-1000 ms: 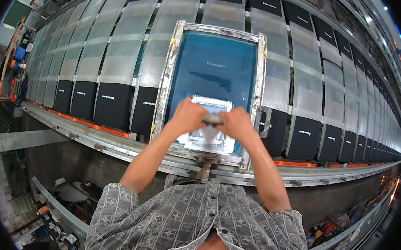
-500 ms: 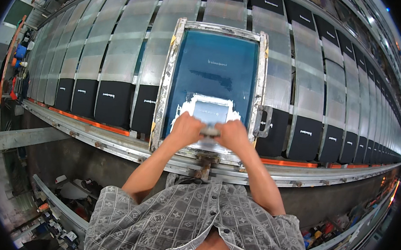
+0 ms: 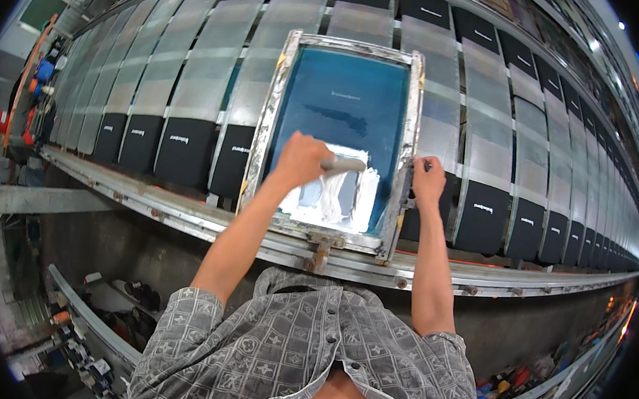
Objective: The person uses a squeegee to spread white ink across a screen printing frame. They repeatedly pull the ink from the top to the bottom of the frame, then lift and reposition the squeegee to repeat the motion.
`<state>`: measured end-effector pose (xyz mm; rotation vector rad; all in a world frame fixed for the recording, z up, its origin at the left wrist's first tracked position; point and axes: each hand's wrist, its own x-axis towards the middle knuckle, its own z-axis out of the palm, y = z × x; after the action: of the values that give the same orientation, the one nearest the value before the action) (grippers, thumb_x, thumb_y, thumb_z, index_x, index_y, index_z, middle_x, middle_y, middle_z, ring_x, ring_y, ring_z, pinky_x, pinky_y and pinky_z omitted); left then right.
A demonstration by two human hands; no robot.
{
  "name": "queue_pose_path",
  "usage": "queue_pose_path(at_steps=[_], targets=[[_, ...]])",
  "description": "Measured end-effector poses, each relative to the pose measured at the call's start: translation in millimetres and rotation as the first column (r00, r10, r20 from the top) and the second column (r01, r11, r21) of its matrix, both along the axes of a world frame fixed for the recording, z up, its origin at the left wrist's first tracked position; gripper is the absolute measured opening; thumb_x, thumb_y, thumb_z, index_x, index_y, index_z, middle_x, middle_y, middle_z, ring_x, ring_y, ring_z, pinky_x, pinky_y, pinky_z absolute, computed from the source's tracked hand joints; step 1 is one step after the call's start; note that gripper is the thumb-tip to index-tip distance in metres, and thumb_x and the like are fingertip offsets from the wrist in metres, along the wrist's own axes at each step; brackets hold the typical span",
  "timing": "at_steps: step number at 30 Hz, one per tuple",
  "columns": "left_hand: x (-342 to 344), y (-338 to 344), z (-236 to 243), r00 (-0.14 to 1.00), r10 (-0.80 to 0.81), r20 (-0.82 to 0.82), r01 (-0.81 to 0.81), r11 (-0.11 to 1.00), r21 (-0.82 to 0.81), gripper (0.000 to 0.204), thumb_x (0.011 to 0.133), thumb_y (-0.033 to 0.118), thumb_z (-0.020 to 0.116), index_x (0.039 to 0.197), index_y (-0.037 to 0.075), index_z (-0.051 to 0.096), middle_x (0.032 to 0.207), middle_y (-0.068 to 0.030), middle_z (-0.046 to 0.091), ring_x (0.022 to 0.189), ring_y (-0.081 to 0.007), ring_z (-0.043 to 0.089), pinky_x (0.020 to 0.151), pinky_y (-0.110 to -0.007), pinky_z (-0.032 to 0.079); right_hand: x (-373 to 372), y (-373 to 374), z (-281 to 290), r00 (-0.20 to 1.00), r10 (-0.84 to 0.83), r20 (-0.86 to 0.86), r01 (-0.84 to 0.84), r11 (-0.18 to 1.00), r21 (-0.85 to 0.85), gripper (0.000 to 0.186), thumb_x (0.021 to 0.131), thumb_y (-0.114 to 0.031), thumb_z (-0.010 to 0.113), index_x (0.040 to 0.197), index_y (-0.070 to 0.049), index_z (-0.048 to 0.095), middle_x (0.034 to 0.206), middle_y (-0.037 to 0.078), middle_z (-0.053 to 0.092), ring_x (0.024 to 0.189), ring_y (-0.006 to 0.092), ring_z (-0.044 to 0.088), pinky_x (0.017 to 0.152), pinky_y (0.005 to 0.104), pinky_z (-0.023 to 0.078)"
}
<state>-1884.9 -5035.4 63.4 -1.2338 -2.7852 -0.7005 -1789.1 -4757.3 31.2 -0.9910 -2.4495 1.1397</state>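
A screen-printing frame with worn metal edges and blue-green mesh lies in front of me. White ink is smeared over the near part of the mesh, around a paler rectangular patch. My left hand is closed on one end of a squeegee, which sits over the inked area; motion blurs it slightly. At the frame's right side, my right hand wraps round the dark handle fixed there. The fingers hide most of that handle.
Long pale printing boards run in a row to both sides, several bearing black fabric pieces with small white prints. A metal rail passes along the near edge. Tools and bottles crowd a lower shelf at left.
My right hand has left the squeegee and moved right onto the frame's handle. The left hand has carried the squeegee away from me, uncovering streaked white ink on the near mesh.
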Motion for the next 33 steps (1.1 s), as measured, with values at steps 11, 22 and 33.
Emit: queue_pose_path(at_steps=[11, 22, 33], targets=[[60.6, -131.2, 28.1, 0.996, 0.083, -0.030, -0.084, 0.996, -0.014, 0.028, 0.061, 0.004, 0.071, 0.088, 0.013, 0.069, 0.088, 0.0003, 0.068, 0.078, -0.0212, 0.058, 0.075, -0.036, 0.041, -41.0, -103.1, 1.4, 0.970, -0.007, -0.242, -0.004, 0.999, -0.047, 0.027, 0.088, -0.028, 0.061, 0.085, -0.001, 0.060, 0.075, 0.016, 0.062, 0.069, 0.0288, 0.060, 0.067, 0.0396, 0.045], [20.6, -197.9, 21.1, 0.994, 0.066, 0.090, -0.058, 0.995, -0.084, 0.016, 0.062, 0.016, 0.078, 0.074, 0.012, 0.070, 0.073, -0.0045, 0.065, 0.071, -0.0250, 0.061, 0.071, -0.037, 0.043, -65.9, -177.4, -6.9, 0.975, 0.000, -0.221, 0.005, 1.000, 0.022, 0.024, 0.089, -0.028, 0.059, 0.088, -0.003, 0.061, 0.073, 0.015, 0.063, 0.070, 0.0287, 0.063, 0.066, 0.0383, 0.046], [-76.5, -182.6, 26.3, 0.973, 0.014, 0.229, 0.032, 0.980, -0.197, 0.027, 0.064, 0.032, 0.080, 0.071, 0.009, 0.067, 0.065, -0.0138, 0.062, 0.068, -0.0357, 0.062, 0.062, -0.045, 0.049, -76.0, -180.6, 24.3, 0.926, 0.095, 0.366, -0.225, 0.917, 0.330, 0.030, 0.090, -0.035, 0.058, 0.089, -0.006, 0.065, 0.099, 0.016, 0.067, 0.090, 0.0356, 0.063, 0.071, 0.0452, 0.049]])
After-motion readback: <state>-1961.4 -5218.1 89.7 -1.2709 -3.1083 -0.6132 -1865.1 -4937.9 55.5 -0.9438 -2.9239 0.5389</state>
